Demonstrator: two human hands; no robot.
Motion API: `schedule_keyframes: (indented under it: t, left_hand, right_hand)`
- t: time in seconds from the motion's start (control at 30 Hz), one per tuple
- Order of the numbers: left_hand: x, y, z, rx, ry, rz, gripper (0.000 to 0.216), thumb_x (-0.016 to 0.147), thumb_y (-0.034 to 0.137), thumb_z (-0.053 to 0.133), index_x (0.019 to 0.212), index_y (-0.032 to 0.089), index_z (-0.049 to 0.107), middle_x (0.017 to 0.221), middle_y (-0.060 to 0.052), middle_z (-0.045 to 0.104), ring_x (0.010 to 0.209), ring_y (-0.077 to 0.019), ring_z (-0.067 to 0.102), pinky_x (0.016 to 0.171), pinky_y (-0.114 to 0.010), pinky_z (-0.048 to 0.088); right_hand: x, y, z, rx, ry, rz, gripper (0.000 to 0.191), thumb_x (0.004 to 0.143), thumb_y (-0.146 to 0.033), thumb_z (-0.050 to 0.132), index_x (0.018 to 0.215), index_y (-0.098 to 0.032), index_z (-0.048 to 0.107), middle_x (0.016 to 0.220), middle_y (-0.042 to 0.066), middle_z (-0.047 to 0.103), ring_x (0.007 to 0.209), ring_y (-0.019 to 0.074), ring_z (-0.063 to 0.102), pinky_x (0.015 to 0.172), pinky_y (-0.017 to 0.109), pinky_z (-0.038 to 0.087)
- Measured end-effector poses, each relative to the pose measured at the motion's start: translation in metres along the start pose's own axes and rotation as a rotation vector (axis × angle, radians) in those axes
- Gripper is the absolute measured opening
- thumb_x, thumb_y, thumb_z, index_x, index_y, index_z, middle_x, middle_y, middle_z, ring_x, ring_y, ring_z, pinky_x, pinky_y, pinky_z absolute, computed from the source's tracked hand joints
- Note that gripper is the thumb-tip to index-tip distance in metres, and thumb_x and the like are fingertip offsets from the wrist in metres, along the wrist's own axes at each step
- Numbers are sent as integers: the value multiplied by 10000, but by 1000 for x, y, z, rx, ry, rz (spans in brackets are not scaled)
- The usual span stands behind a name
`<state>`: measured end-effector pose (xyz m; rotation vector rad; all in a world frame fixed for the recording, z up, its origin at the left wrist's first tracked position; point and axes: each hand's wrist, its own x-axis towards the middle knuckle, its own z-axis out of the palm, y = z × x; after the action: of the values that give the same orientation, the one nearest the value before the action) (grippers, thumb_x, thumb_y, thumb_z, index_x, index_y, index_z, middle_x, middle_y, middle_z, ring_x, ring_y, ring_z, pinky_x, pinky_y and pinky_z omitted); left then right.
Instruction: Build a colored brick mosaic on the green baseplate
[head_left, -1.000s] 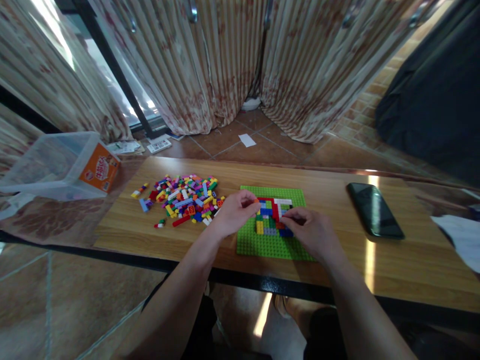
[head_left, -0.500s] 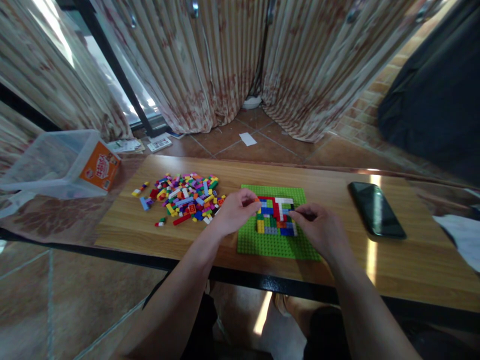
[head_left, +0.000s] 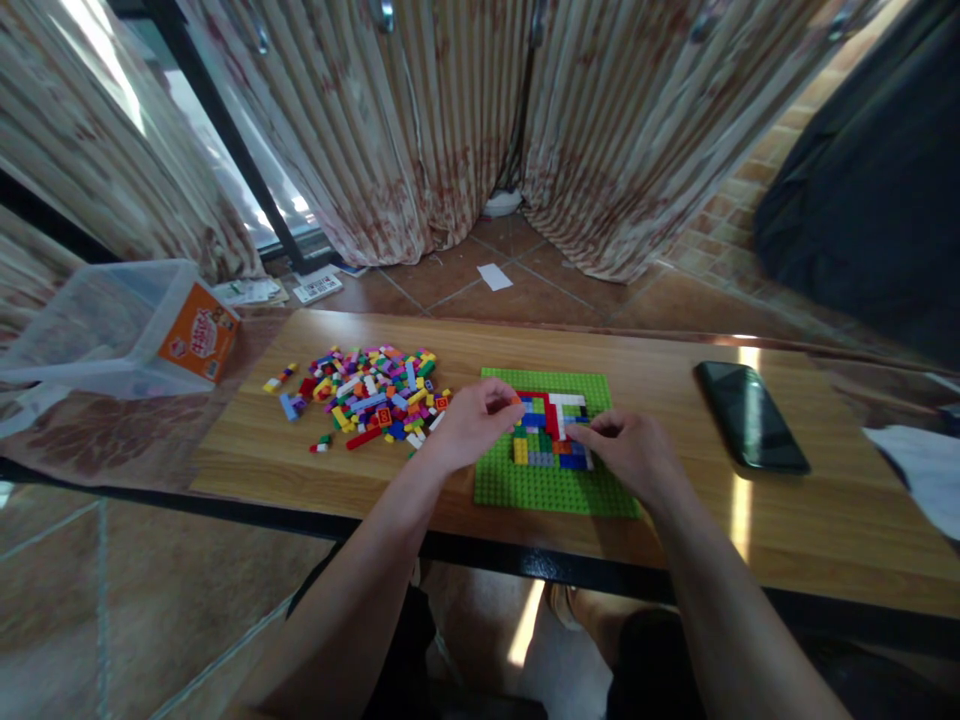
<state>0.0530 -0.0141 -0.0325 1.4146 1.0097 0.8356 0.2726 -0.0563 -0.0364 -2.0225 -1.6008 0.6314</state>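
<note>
A green baseplate (head_left: 555, 498) lies on the wooden table, with a flat patch of coloured toy bricks (head_left: 536, 440) built on its middle. Red and white bricks stand out among blue, yellow, green and grey ones. At the patch's upper left corner is my left hand (head_left: 474, 420), thumb and forefinger closed in a pinch; what lies between the tips is too small to name. My right hand (head_left: 634, 452) reaches in from the right, its fingers together and the tips at the bricks right of the white one. Its fingertips hide whatever they grip.
Left of the baseplate spreads a pile of loose bricks (head_left: 375, 390). A black phone (head_left: 750, 415) lies on the table's right part, with white paper (head_left: 919, 475) beyond it. A clear plastic bin (head_left: 97, 325) stands past the left end. Curtains (head_left: 442, 130) hang behind the table.
My right hand has shifted slightly left, its fingertips now further over the bricks. My left hand stays almost where it was, still pinched.
</note>
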Motion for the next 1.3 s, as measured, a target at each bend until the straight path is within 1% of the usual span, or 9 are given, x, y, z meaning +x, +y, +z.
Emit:
schedule_keyframes:
  t: [0.27,0.43,0.53,0.7,0.83,0.93,1.07,1.17,1.3]
  left_hand:
    - [-3,4,9,-105,-44,-28,128,795,236,666,832,145,585,755,7,614,677,-92,583,640,-217,475]
    - [-2,4,12,-235,-64,-105,201,802,281,698,904,141,594,802,-7,653,683,-83,614,675,-222,510]
    - [0,5,12,-272,-56,-151,210,833,279,676,973,137,608,829,-26,687,650,-74,621,673,-221,511]
    - [-1,7,11,-279,-99,-177,192,860,245,637,1013,130,625,832,-32,702,635,-81,635,676,-230,510]
    - [-3,7,14,-301,-181,-146,199,852,255,647,1010,136,631,817,-13,683,638,-86,636,665,-226,505]
    - [-5,8,16,-315,-254,-124,242,848,278,657,1044,138,630,831,-15,679,658,-91,641,671,-226,508]
    - [-6,10,18,-316,-296,-126,353,841,341,674,1129,144,615,865,-36,691,685,-114,658,674,-244,516]
    - [-6,9,17,-280,-264,-126,351,858,328,653,1149,140,604,882,-52,707,682,-110,656,675,-244,510]
    - [-2,8,12,-219,-115,-143,255,871,269,625,1078,120,615,822,-48,708,653,-94,634,652,-227,490]
  right_hand:
    - [4,3,1,42,-38,-11,465,686,-639,663,558,-192,669,492,10,603,456,136,509,448,260,322]
    - [3,5,-3,59,-29,-12,486,723,-647,643,561,-189,671,487,2,582,469,134,497,457,260,311]
    - [2,3,-5,185,25,-14,471,771,-620,623,613,-180,683,520,4,592,496,136,510,469,262,329]
    - [-8,-15,1,472,70,-204,303,798,-473,672,869,-183,722,796,44,703,687,164,619,639,289,485]
    - [-17,-29,7,429,-17,-382,288,830,-382,670,1079,-245,716,1022,57,699,814,171,630,752,332,515]
    - [-20,-34,9,382,-52,-441,270,867,-337,631,1116,-270,711,1100,60,684,917,186,635,824,356,515]
    - [-20,-32,7,352,-32,-476,199,881,-313,620,1038,-258,728,1070,56,696,976,197,639,868,362,510]
    - [-16,-19,0,341,-19,-452,191,872,-336,633,1007,-243,732,994,48,710,867,179,653,797,334,525]
    - [-10,5,-17,345,7,-264,246,804,-397,691,958,-210,738,869,49,734,768,190,667,714,326,538]
